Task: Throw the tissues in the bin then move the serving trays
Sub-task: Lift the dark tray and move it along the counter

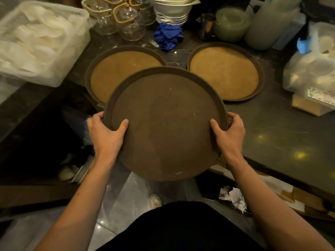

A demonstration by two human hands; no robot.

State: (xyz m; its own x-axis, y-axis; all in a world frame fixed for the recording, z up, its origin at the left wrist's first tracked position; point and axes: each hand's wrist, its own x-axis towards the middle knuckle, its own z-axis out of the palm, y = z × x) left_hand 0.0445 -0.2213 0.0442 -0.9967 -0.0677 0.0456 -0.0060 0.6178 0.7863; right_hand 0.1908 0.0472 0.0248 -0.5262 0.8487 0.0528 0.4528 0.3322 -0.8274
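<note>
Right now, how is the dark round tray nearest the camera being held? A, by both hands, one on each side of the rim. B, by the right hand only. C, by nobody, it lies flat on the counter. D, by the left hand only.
A: the left hand and the right hand each clasp an opposite side of the dark tray, thumbs on its top face.

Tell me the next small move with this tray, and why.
Probably carry the held tray forward and set it down on the left tray: both hands, left and right, grip its rim, it already overlaps that tray, and tissues lie in the bin.
</note>
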